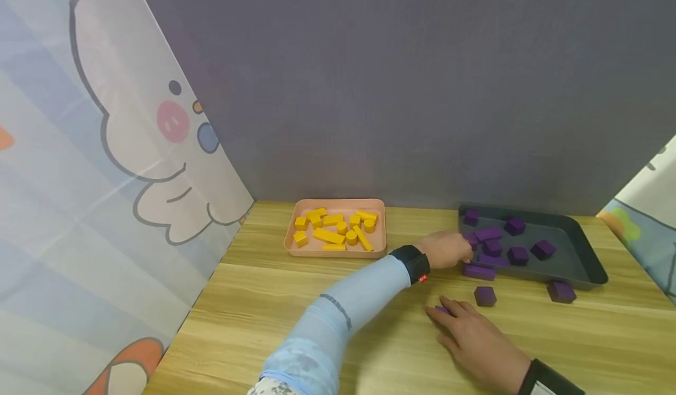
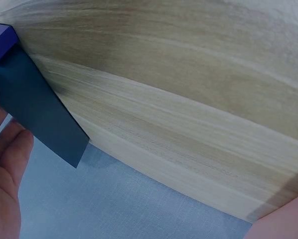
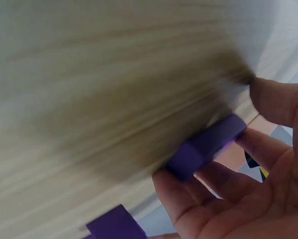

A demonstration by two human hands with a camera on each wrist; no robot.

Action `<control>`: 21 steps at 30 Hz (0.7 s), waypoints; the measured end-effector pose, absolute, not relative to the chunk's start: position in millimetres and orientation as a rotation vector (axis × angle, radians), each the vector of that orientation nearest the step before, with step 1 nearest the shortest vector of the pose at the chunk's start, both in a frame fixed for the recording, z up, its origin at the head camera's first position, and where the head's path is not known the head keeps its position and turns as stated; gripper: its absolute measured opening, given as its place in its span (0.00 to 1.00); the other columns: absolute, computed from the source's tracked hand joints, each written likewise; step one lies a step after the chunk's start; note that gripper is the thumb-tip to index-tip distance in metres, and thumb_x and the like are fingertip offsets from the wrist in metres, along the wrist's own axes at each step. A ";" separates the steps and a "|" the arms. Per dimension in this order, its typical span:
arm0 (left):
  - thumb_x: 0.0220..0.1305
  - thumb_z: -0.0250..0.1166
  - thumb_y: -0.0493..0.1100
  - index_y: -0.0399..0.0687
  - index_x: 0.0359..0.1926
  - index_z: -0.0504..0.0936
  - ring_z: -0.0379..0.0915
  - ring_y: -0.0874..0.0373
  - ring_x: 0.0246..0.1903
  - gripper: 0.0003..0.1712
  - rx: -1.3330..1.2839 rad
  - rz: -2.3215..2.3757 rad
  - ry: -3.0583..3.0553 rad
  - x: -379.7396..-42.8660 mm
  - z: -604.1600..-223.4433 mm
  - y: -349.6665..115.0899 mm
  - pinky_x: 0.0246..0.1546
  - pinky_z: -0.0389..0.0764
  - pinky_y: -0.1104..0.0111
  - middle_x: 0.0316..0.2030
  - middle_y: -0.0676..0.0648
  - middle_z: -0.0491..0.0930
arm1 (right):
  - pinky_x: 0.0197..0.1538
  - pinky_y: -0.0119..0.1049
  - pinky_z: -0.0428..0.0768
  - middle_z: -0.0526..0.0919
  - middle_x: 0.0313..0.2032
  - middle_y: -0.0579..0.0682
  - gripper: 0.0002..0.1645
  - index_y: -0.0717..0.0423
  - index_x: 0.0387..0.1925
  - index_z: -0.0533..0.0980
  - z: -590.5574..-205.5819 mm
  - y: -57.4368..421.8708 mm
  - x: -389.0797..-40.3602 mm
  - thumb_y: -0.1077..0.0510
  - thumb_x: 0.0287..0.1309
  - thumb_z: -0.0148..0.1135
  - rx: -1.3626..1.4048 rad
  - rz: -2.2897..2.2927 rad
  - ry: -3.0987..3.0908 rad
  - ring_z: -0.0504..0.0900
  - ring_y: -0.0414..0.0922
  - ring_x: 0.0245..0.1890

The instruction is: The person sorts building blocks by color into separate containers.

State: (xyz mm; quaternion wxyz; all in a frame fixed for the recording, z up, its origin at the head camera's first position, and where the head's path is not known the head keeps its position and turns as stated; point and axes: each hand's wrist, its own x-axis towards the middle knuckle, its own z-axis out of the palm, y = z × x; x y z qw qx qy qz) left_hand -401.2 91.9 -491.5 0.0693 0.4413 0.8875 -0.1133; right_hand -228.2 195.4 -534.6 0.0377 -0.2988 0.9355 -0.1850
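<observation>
At the near left corner of a dark tray [image 1: 578, 248], my left hand [image 1: 443, 249] reaches over the rim with bent fingers. A purple block [image 1: 471, 240] shows right beside those fingers, but the fingertips are hidden. In the left wrist view, the fingers [image 2: 14, 149] lie beside the tray wall [image 2: 44, 107], below a purple bar [image 2: 2, 42]. Lower on the table, my right hand [image 1: 475, 339] spreads its fingers over a small purple block [image 1: 442, 310]. The right wrist view shows several fingertips touching this block [image 3: 206, 147], with the thumb [image 3: 276, 102] apart from it.
Several purple blocks [image 1: 517, 256] lie inside the dark tray. Outside it are a purple bar [image 1: 479, 272], a hexagonal-looking block [image 1: 484, 296] and another block [image 1: 561, 292]. Farther left, a pink tray [image 1: 290, 248] holds several yellow blocks. A grey panel [image 1: 422, 90] stands behind.
</observation>
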 end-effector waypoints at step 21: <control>0.77 0.59 0.50 0.65 0.51 0.89 0.81 0.73 0.44 0.13 1.370 -0.322 2.685 -400.3 -493.4 89.8 0.50 0.77 0.83 0.46 0.65 0.87 | 0.48 0.47 0.88 0.87 0.40 0.41 0.16 0.46 0.46 0.87 -526.8 192.8 -229.9 0.63 0.57 0.73 -1.216 -0.501 3.005 0.86 0.42 0.40</control>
